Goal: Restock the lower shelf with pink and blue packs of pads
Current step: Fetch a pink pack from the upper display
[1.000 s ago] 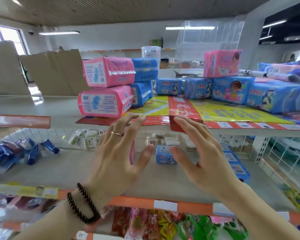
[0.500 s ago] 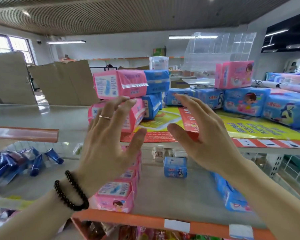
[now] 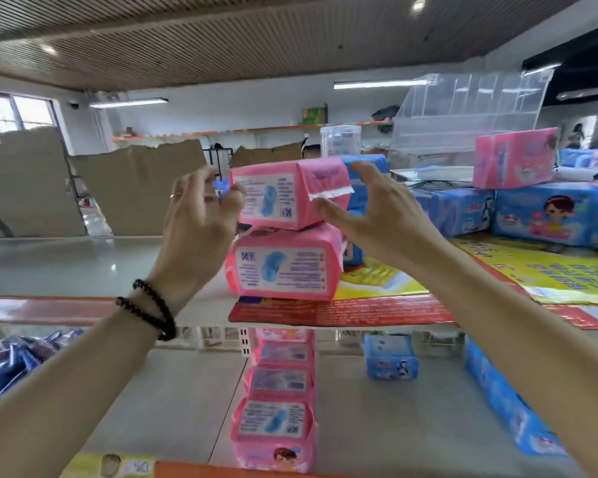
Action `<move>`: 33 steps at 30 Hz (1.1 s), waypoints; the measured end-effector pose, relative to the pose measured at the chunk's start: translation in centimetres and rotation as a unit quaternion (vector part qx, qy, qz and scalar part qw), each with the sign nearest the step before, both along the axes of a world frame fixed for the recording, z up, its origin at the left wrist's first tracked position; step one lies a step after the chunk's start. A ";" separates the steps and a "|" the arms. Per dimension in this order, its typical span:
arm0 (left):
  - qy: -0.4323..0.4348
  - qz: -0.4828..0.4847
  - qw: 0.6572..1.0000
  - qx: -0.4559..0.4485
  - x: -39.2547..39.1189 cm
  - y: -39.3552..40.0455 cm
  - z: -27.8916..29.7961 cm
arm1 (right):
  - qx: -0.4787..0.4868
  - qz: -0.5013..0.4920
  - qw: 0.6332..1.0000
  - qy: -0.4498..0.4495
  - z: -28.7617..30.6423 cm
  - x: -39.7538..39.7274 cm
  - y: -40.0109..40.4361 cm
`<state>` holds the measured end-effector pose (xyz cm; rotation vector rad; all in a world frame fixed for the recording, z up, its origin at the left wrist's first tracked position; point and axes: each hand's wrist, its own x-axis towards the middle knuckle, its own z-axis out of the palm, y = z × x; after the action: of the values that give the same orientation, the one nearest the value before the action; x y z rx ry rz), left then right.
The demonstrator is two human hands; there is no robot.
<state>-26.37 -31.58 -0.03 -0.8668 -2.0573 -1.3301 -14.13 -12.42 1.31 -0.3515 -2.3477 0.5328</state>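
Two pink packs are stacked on the upper shelf. My hands flank the top pink pack [image 3: 283, 198], which sits slightly askew on the lower pink pack [image 3: 283, 270]. My left hand [image 3: 197, 222] is at its left end, fingers spread, thumb touching the edge. My right hand [image 3: 377, 215] curves round its right end, thumb under the white flap. Neither hand plainly grips it. On the lower shelf [image 3: 173, 391] a row of pink packs [image 3: 277, 419] runs front to back, with a single blue pack [image 3: 390, 360] and a row of blue packs [image 3: 508, 412] to the right.
More blue packs [image 3: 546, 215] and a pink pack [image 3: 511, 157] stand on the upper shelf at right, behind a clear acrylic bin [image 3: 463, 112]. Blue sachets [image 3: 7, 363] lie at the lower shelf's left. Cardboard sheets [image 3: 135, 181] lean at the back left.
Both hands rose from in front of the lower shelf to the upper shelf and closed in on the top pink pack. The view tilted upward.
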 end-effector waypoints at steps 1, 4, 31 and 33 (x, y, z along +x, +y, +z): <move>-0.030 -0.010 0.999 0.014 -0.7 0.0 0.4 | -0.007 -0.002 1.000 -0.002 0.1 -0.6 -0.1; -0.112 -0.037 0.993 0.022 -2.5 0.7 1.5 | -0.021 -0.008 1.000 -0.006 0.0 -1.8 -0.6; -0.202 -0.265 0.933 0.135 6.2 0.5 2.4 | -0.072 0.218 0.953 0.196 -3.8 6.3 3.2; -0.200 -0.261 0.934 0.142 8.0 1.2 3.0 | -0.047 0.213 0.956 0.196 -3.1 7.0 3.9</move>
<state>-18.40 -30.42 2.94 -1.1269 -1.9047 -2.1885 -7.11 -8.56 -1.78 0.2145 -2.0099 0.8364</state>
